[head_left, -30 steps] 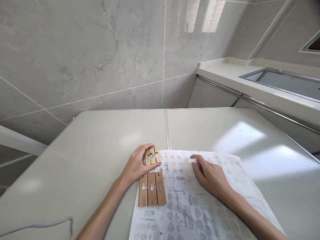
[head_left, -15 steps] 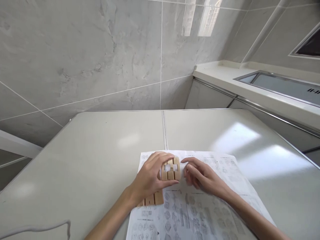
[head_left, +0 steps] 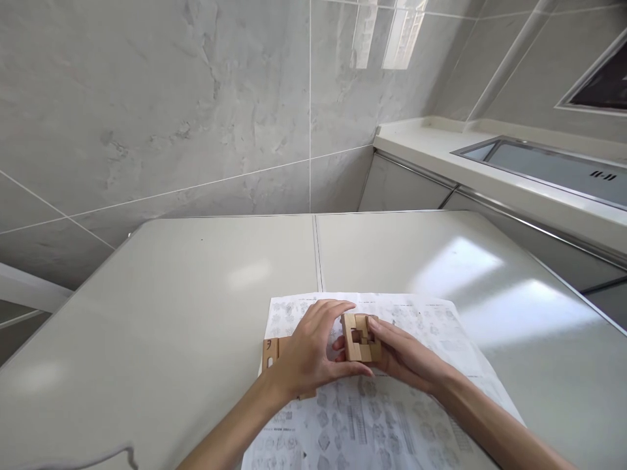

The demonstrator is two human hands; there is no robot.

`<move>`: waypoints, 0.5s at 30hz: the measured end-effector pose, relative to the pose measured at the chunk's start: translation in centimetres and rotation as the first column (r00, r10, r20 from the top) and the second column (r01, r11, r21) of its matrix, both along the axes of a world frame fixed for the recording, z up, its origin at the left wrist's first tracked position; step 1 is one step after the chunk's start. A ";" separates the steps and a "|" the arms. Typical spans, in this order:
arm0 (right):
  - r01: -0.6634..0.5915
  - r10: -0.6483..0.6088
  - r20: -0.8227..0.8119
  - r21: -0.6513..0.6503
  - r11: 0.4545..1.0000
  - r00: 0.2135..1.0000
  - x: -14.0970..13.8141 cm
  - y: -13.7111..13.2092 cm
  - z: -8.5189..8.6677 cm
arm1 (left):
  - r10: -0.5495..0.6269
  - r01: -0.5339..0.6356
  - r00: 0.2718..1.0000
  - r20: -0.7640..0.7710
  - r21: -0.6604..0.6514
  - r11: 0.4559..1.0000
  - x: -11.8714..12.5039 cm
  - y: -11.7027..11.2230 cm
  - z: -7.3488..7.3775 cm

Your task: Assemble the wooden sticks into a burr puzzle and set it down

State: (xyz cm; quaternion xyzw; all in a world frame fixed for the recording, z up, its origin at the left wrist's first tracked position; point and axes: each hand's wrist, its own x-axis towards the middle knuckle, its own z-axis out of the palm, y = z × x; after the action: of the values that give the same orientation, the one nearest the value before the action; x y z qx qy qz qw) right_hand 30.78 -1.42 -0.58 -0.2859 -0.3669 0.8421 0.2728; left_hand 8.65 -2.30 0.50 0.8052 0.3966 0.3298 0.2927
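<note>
My right hand (head_left: 406, 352) grips a pale wooden interlocking puzzle (head_left: 361, 353), thumb on its right side and fingers reaching behind it. The puzzle is block-shaped, with a hollow in the face turned towards me. Around its left side my left hand (head_left: 313, 349) is spread, fingertips above and thumb below, seemingly clear of the wood. Under my left hand lie several flat wooden pieces (head_left: 270, 351), one with a slot and a dark mark; the hand hides most of them.
A large printed sheet (head_left: 333, 424) with small puzzle drawings lies beneath my hands on a pale table (head_left: 220, 281). A seam crosses the tabletop. Low at left is a cable (head_left: 98, 459). Behind stand a grey tiled wall and a counter (head_left: 421, 140) with a sink.
The puzzle has passed from my left hand to my right and turned, showing a deeper hollow. My left fingers have loosened around it, and both hands have shifted slightly.
</note>
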 end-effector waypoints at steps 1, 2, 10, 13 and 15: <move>0.005 -0.005 0.014 0.004 1.000 1.000 0.1 0.1 0.0 | 0.002 -0.002 1.000 -0.005 -0.003 1.000 -0.1 0.0 0.1; 0.009 -0.009 0.031 0.009 1.000 0.999 0.2 0.2 0.0 | 0.004 -0.004 1.000 -0.002 -0.006 1.000 -0.1 -0.1 0.2; 0.071 -0.076 0.080 0.058 0.996 0.994 0.5 0.7 -0.5 | 0.163 -0.113 0.959 0.231 -0.213 0.971 -0.1 -0.9 0.2; 0.107 -0.112 0.096 0.058 0.993 0.989 0.4 1.0 -0.4 | 0.199 -0.071 0.920 0.339 -0.355 0.932 0.0 -1.3 0.1; 0.136 -0.140 0.114 0.038 0.990 0.984 0.4 1.1 -0.3 | 0.205 -0.035 0.904 0.376 -0.413 0.910 0.1 -1.4 0.1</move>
State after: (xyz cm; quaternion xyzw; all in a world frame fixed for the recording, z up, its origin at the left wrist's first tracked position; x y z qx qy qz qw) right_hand 31.15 -0.28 -0.91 -0.3550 -0.3743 0.7975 0.3129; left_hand 8.76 -3.71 0.64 0.6149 0.4345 0.4222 0.5048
